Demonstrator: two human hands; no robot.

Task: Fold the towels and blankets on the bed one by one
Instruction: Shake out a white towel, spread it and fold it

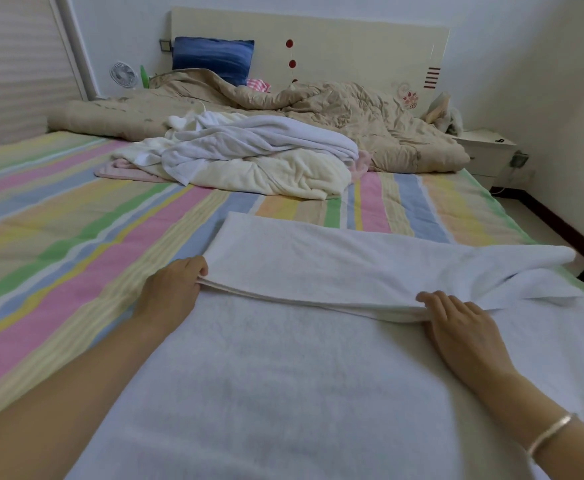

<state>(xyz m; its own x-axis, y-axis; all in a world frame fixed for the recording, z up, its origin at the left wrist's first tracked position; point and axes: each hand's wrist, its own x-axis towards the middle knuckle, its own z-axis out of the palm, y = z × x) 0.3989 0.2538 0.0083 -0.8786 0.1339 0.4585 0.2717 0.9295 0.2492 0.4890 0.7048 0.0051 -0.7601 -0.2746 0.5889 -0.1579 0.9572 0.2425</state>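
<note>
Towel (283, 375), white, covers the near edge of our bed (76, 220), its far part doubled back. Our left hand (174, 289) and right hand (463, 327) curl their fingers onto the fold's edge. A rumpled pile of towels (249, 157) lies mid-bed, with a beige quilt (352, 109) along the head edge.

A striped bed (76, 237) carries a white towel (283, 375) at its near end. A towel heap (249, 157) lies mid-bed, a beige quilt (352, 109) beyond

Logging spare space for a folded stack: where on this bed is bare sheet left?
Widest bare patch: the pastel striped sheet left of the large white towel, in front of the beige quilt. A narrower strip runs between that towel and the crumpled white and cream towel pile. The far end is crowded.
</note>
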